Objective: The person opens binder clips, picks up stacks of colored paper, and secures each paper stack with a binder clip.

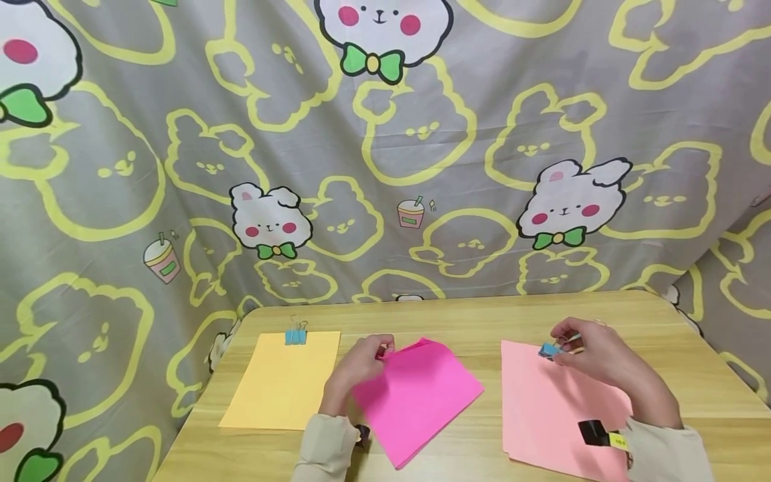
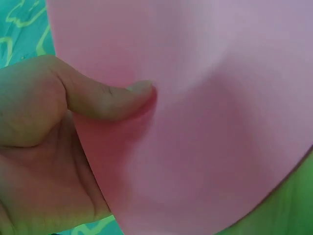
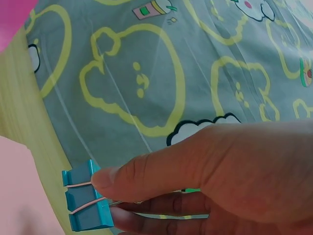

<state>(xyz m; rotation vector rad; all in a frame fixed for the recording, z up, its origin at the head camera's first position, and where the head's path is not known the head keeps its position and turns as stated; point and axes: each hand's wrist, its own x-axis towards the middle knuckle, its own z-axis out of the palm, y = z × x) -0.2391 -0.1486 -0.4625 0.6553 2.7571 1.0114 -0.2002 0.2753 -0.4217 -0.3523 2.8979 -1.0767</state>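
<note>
**R hand pinches blue clip; L hand grips hot-pink paper**

At the wooden counter, your L hand pinches the hot-pink paper near its corner, thumb on its face, far edge raised, b/w the other two lots. Your R hand pinches the blue clip b/w thumb & fingers near the far edge of the pale-pink paper; per R wrist view, a gap shows b/w clip & that paper. The yellow paper lies at L w/ a second clip on its far edge.

Step in hand, by the look of it: clipping paper by color; yellow seems done, hot-pink prob. getting squared. Nxt move likely calls for evening its edges, then squeezing the clip open to take them.

Count: 2 clips (1 fitted, 1 held); 3 lots of paper, 1 per color. No. of sheets in each: can't tell.
</note>
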